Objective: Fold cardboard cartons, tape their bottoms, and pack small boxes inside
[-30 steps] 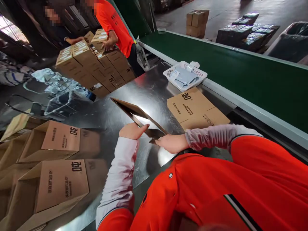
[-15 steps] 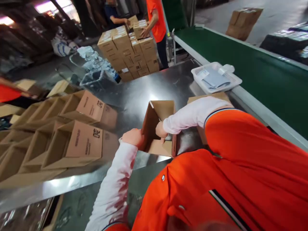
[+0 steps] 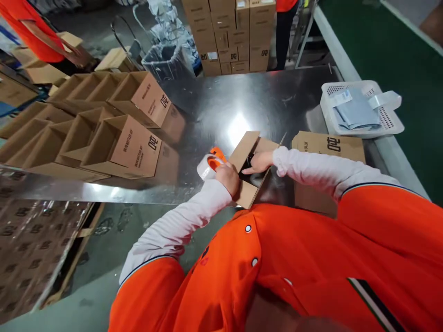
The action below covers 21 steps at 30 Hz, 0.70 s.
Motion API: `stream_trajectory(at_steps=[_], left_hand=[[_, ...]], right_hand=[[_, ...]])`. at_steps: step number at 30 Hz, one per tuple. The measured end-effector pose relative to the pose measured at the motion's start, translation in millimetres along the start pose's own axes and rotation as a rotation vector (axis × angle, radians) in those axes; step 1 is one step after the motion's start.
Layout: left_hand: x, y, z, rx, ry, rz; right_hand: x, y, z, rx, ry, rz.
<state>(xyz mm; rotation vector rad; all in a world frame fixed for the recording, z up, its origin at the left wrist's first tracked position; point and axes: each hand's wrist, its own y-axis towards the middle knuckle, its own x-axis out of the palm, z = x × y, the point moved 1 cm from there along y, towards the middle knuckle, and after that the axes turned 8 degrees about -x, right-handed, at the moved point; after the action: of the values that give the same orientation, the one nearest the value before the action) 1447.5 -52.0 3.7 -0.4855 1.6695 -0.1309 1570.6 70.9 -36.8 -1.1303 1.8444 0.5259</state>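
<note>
The metal surface [image 3: 207, 106] carries everything near at hand, with a green conveyor belt [image 3: 380, 41] running along its right edge. Beyond the far edge stands a stack of boxes [image 3: 230, 37]. At the left end, two rows of open cartons [image 3: 104, 138] are already opened out into shape, and they crowd that end as far as the near edge. Toward the near right corner lies a flat carton [image 3: 321, 140], seemingly not yet opened out; the right sleeve crosses it, so I cannot tell whether more lie beneath. The part-folded carton [image 3: 244, 150] is at the middle of the near edge, its flaps raised; it looks only partway to the shape of those rows, and its bottom is hidden. A white basket [image 3: 367, 133] with grey packets [image 3: 358, 110] sits over the right edge. The right hand [image 3: 261, 161] reaches in between the flaps, index finger extended, any grip there unclear. The left hand [image 3: 227, 179], beside the left flap, appears curled around an orange tape dispenser [image 3: 207, 167].
</note>
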Motion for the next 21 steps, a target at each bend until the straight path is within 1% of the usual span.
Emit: stream_trajectory(at_steps=[1,2,3,5,6,7,8,10,12,13,15,18,20,21], left_hand=[[2.0,-3.1,0.4,0.024,0.038,-0.018],[3.2,-5.3,-2.0,0.028,0.057,-0.027],[3.6,-6.5,-6.7,0.025,0.065,-0.032],[1.4,-5.8,-20.2,-0.01,0.071,-0.037],[-0.8,-4.1,-27.3,-0.04,0.081,-0.041],[-3.5,-1.9,-33.3,-0.063,0.095,-0.05],[-6.2,0.4,-37.8,-0.072,0.114,-0.061],[-10.5,4.1,-42.2,-0.058,0.163,-0.081],[-11.2,5.5,-41.9,-0.017,0.206,-0.093],[-10.1,5.4,-41.0,-0.014,0.219,-0.09],[-5.8,4.0,-38.6,-0.013,0.215,-0.066],[-1.2,1.7,-35.9,0.021,0.194,-0.025],[-4.7,2.4,-38.0,0.044,0.198,-0.032],[-9.8,4.2,-40.8,0.048,0.202,-0.046]], right_hand=[[-1.7,-13.8,-3.6,-0.023,-0.025,-0.053],[-3.1,-29.0,-8.1,-0.082,-0.068,-0.075],[-2.8,-43.9,-13.3,-0.178,-0.125,-0.055],[6.0,-65.8,-24.4,-0.419,-0.258,0.064],[14.9,-69.8,-28.9,-0.512,-0.316,0.127],[25.9,-68.3,-32.0,-0.561,-0.352,0.17],[38.0,-62.1,-33.6,-0.57,-0.371,0.191],[61.2,-41.7,-32.7,-0.527,-0.378,0.169],[77.3,-22.8,-29.5,-0.467,-0.373,0.123],[81.8,-17.2,-28.2,-0.442,-0.373,0.108],[85.1,-14.1,-27.1,-0.415,-0.374,0.095],[83.4,-19.4,-28.6,-0.434,-0.365,0.048],[82.2,-21.4,-30.2,-0.449,-0.354,0.006],[82.0,-21.2,-31.1,-0.447,-0.348,-0.007]])
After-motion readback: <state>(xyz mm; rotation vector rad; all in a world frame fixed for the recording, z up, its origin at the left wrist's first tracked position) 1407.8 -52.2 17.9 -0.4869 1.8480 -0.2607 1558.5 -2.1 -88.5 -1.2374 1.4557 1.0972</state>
